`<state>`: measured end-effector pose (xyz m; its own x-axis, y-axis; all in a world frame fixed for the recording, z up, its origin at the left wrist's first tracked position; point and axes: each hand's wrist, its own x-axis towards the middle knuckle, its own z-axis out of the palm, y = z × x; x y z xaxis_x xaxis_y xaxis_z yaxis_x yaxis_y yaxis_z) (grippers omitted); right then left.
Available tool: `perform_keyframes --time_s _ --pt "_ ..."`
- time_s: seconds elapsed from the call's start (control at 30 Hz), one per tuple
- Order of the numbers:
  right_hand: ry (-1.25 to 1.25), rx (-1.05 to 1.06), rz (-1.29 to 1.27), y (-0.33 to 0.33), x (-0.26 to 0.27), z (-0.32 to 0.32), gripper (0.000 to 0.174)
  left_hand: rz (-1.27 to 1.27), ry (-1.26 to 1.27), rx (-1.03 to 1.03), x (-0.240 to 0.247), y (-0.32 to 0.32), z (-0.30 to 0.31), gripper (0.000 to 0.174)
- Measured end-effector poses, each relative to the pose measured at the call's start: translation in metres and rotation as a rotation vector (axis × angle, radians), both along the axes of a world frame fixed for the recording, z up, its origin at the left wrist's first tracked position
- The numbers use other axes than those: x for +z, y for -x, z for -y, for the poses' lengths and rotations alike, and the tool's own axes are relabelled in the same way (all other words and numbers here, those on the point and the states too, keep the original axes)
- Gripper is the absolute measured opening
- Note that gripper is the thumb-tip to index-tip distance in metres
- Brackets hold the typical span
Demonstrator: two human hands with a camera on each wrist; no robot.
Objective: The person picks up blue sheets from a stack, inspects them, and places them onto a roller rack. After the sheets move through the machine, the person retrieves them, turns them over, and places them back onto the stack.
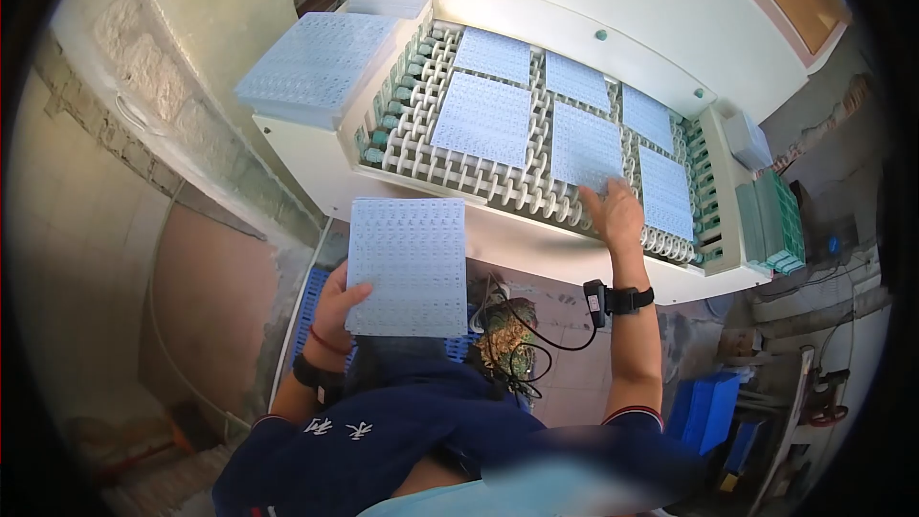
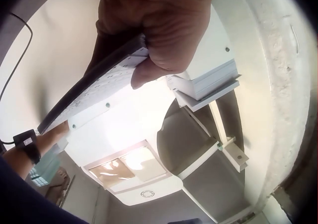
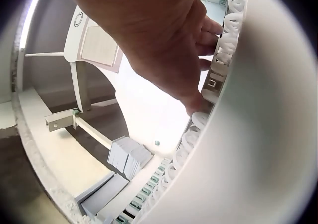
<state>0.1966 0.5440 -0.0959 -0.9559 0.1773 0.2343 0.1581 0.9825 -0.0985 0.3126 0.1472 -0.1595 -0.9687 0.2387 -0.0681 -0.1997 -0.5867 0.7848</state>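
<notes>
The left hand (image 1: 335, 304) grips a pale-blue panel stack (image 1: 407, 263) by its near left edge, thumb on the upper face. Farther right, the right hand (image 1: 617, 215), thumb and fingers spread, is at the near edge of the middle near-row panel (image 1: 586, 139), which lies flat on white rollers (image 1: 517, 193), just beyond the fingertips.

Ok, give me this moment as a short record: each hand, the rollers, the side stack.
Left hand: grips light-blue rectangular patterned sheet; whether several are stacked is unclear
Right hand: by near edge of middle front panel; contact unclear
White ringed rollers: carry six light-blue rectangular panels, two rows of three
Light-blue rectangular stack: on machine's left end
</notes>
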Motion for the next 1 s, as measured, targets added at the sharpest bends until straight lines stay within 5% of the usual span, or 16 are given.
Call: perform_keyframes --time_s 0.17,0.23,0.37,0.5,0.67,0.77,0.83,1.0 --pt "0.054 -0.102 0.113 0.004 0.007 0.003 0.055 0.041 -0.099 0.027 0.000 0.002 -0.002 0.044" --pt "-0.085 0.076 -0.241 0.000 0.000 0.000 0.050 0.056 -0.118 0.036 0.002 0.006 -0.005 0.041" --pt "0.091 0.152 -0.332 -0.032 0.017 0.016 0.040 0.155 -0.089 0.061 -0.013 0.009 -0.005 0.042" --pt "0.627 0.177 -0.277 -0.074 0.004 0.051 0.024 -0.091 0.279 0.070 -0.005 0.018 -0.015 0.039" --pt "1.466 0.283 0.210 -0.115 -0.037 0.102 0.024 0.122 -0.121 0.027 0.012 0.030 -0.036 0.032" --pt "1.426 0.221 0.323 -0.121 -0.034 0.112 0.023 0.047 -0.095 -0.008 0.002 0.032 -0.041 0.031" --pt "1.083 0.284 0.076 -0.123 -0.033 0.117 0.021 0.037 -0.083 -0.031 -0.003 0.032 -0.041 0.032" --pt "0.851 0.296 0.047 -0.127 -0.012 0.119 0.020 0.022 -0.062 -0.055 0.000 0.030 -0.041 0.033"
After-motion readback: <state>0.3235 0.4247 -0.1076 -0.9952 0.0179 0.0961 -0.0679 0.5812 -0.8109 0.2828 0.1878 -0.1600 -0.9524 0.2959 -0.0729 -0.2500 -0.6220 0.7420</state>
